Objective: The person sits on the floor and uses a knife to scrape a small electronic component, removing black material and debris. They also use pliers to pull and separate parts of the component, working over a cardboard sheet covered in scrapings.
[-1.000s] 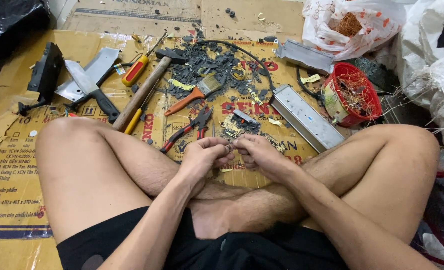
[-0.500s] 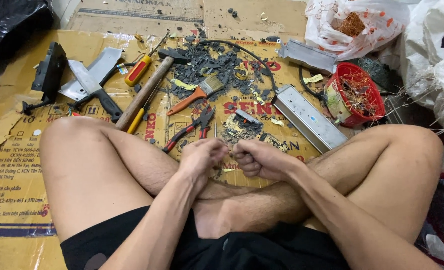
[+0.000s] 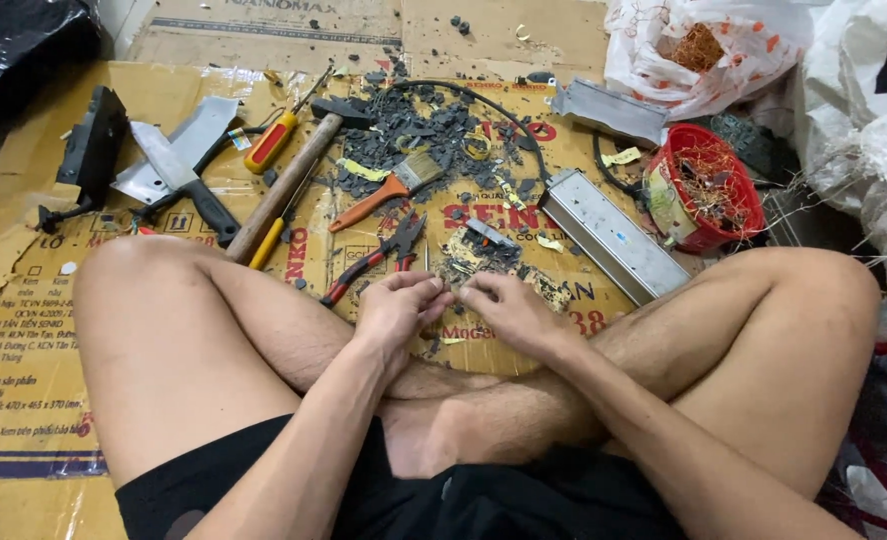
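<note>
Both hands, left hand point(image 3: 396, 308) and right hand point(image 3: 504, 305), pinch a small piece at frame centre; we risk dropping it among the dark fragments point(image 3: 434, 135) if grip loosens.

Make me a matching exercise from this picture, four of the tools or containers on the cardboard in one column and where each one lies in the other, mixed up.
Things:
1. red basket
2. pliers
3. paintbrush
4. hammer

Places:
A. just beyond the left hand, red handles toward the knee
B. at the right of the cardboard, holding tangled copper wire
C. left of the dark scrap pile, wooden handle slanting toward the left knee
D. on the scrap pile, orange handle pointing lower left

Pairs: 1-B, 2-A, 3-D, 4-C
</note>
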